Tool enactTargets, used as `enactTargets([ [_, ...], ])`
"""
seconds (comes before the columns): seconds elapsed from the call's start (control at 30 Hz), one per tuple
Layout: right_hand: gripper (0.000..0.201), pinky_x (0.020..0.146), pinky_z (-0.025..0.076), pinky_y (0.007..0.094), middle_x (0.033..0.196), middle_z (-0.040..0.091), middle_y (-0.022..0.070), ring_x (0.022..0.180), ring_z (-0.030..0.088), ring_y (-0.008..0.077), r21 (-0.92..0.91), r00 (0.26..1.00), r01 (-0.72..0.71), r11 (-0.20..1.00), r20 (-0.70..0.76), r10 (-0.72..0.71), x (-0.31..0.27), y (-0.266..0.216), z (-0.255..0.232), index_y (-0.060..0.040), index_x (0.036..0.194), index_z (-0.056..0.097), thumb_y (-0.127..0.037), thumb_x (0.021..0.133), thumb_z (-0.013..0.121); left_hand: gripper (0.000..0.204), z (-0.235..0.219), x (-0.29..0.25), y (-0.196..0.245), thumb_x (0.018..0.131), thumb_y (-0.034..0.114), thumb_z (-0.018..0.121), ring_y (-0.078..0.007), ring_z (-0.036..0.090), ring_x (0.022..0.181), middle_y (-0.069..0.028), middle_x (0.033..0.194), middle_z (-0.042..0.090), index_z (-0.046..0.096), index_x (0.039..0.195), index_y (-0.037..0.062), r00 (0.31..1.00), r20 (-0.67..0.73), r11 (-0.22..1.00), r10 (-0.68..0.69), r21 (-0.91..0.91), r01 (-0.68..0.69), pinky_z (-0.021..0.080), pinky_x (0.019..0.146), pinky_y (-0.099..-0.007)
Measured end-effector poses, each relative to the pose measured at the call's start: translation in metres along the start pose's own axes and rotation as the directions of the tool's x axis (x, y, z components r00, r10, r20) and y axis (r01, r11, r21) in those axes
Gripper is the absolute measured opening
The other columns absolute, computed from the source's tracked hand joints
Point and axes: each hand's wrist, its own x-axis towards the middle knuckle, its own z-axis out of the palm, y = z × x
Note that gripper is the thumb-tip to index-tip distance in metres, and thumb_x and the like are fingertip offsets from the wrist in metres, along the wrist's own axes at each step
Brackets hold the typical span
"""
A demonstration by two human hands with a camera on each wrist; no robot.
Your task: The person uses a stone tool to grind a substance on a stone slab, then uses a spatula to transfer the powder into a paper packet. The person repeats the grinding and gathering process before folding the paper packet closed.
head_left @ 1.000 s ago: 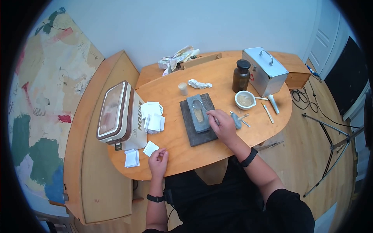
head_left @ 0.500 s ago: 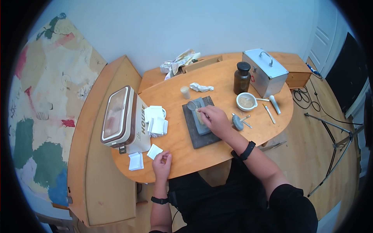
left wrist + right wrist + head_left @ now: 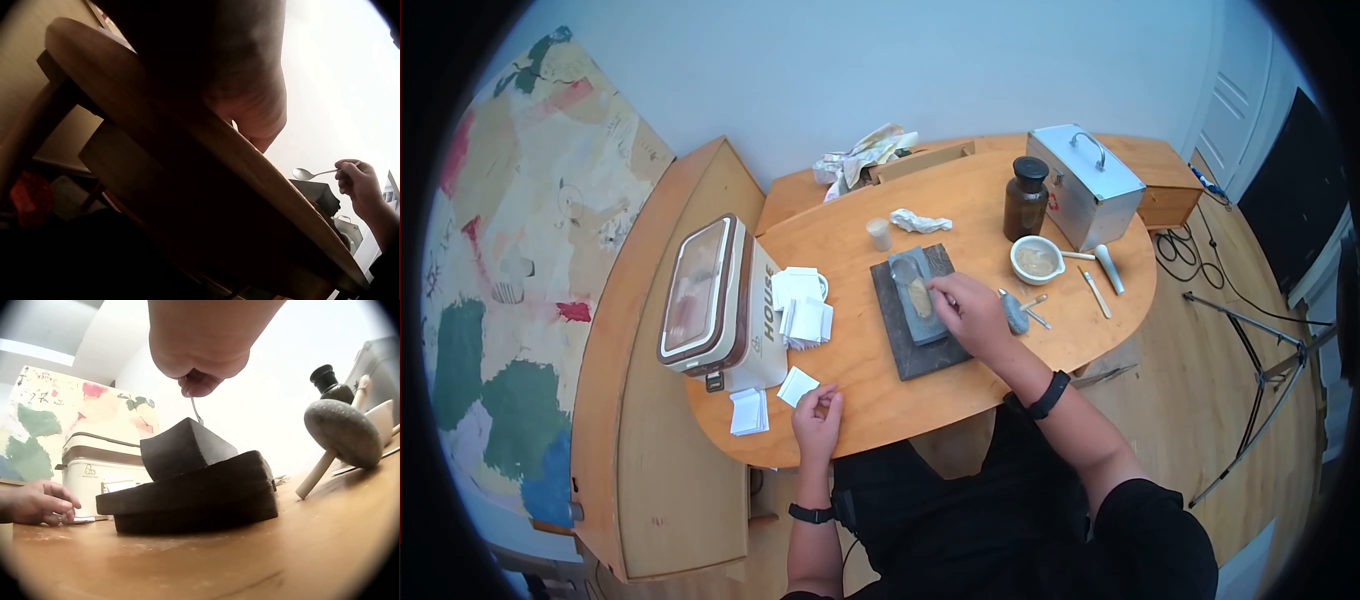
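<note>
The right hand (image 3: 970, 315) pinches a spoon (image 3: 302, 174) by its handle, the bowl at the far end of the grey block (image 3: 924, 331); whether they touch, I cannot tell. Tan material (image 3: 919, 298) lies on the block's top, a dark slab (image 3: 949, 354) beneath it. Left of the block, beside a paper square (image 3: 798, 386), the left hand (image 3: 817, 425) rests loosely curled, apparently holding nothing. With the block unsteadied, a sideways shove could shift it; a twisting handle could spill material over its rim.

Grey oblong stone block (image 3: 916, 326): on dark rectangular slab (image 3: 922, 363)
White round ceramic bowl (image 3: 1037, 260): right of both, before brown cylindrical glass bottle (image 3: 1026, 207)
</note>
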Motion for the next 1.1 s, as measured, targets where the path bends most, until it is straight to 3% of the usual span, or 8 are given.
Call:
enactTargets([
  [0.13, 0.013, 0.066, 0.053, 0.0363, 0.085, 0.067, 0.0135, 0.074, 0.066, 0.0291, 0.002, 1.000, -0.007, 1.000, 0.017, 0.007, -0.001, 0.004, -0.006, -0.0006, 0.101, 0.070, 0.001, 0.088, 0.069, 0.020, 0.001, 0.000, -0.001, 0.092, 0.008, 0.077, -0.0060, 0.061, 0.078, -0.0020, 0.092, 0.071, 0.075, 0.110, 0.0008, 1.000, -0.012, 1.000, -0.010, -0.007, 0.010, 0.043, 0.060, -0.0195],
  [0.57, 0.013, 0.069, 0.053, 0.0287, 0.087, 0.070, 0.0111, 0.076, 0.069, 0.0191, -0.055, 0.965, -0.099, 0.994, -0.248, 0.083, -0.028, 0.014, -0.108, 0.0019, 0.107, 0.071, 0.002, 0.096, 0.065, 0.019, 0.000, 0.000, 0.007, 0.092, 0.010, 0.076, -0.0067, 0.061, 0.076, -0.0029, 0.092, 0.072, 0.077, 0.109, 0.0024, 0.997, -0.004, 0.997, -0.080, -0.023, 0.080, 0.041, 0.059, -0.0211],
  [0.67, 0.012, 0.064, 0.052, 0.0224, 0.090, 0.070, 0.0062, 0.076, 0.065, 0.0099, -0.076, 0.939, -0.190, 0.979, -0.305, 0.159, -0.039, 0.034, -0.133, 0.0019, 0.108, 0.071, -0.001, 0.101, 0.062, 0.019, -0.001, 0.001, 0.009, 0.092, 0.010, 0.076, -0.0061, 0.060, 0.077, -0.0024, 0.092, 0.072, 0.077, 0.109, 0.0021, 0.998, 0.004, 0.998, -0.061, 0.011, 0.061, 0.042, 0.060, -0.0209],
  [0.77, 0.013, 0.063, 0.052, 0.0221, 0.091, 0.069, 0.0052, 0.075, 0.064, 0.0089, -0.029, 0.905, -0.254, 0.967, -0.359, 0.227, -0.050, 0.053, -0.154, 0.0017, 0.109, 0.071, -0.002, 0.102, 0.062, 0.018, 0.001, 0.000, -0.002, 0.092, 0.009, 0.076, -0.0053, 0.060, 0.077, -0.0016, 0.091, 0.071, 0.076, 0.109, 0.0016, 0.999, -0.010, 0.997, -0.047, -0.054, 0.046, 0.043, 0.061, -0.0208],
  [0.9, 0.015, 0.063, 0.052, 0.0223, 0.092, 0.069, 0.0048, 0.074, 0.063, 0.0082, -0.043, 0.877, -0.282, 0.959, -0.418, 0.239, -0.055, 0.064, -0.170, 0.0017, 0.111, 0.072, -0.005, 0.102, 0.062, 0.015, 0.001, 0.001, 0.007, 0.093, 0.008, 0.075, -0.0063, 0.057, 0.074, -0.0008, 0.087, 0.068, 0.076, 0.106, 0.0002, 0.999, -0.002, 0.999, -0.047, 0.002, 0.047, 0.043, 0.061, -0.0214],
  [1.1, 0.016, 0.063, 0.052, 0.0229, 0.092, 0.069, 0.0050, 0.074, 0.064, 0.0083, -0.013, 0.861, -0.351, 0.936, -0.398, 0.317, -0.064, 0.080, -0.175, 0.0017, 0.111, 0.073, -0.007, 0.102, 0.062, 0.012, -0.001, 0.002, -0.004, 0.098, 0.012, 0.072, -0.0031, 0.047, 0.068, 0.0051, 0.078, 0.058, 0.072, 0.097, -0.0002, 1.000, 0.014, 0.998, 0.018, 0.053, -0.019, 0.037, 0.060, -0.0206],
])
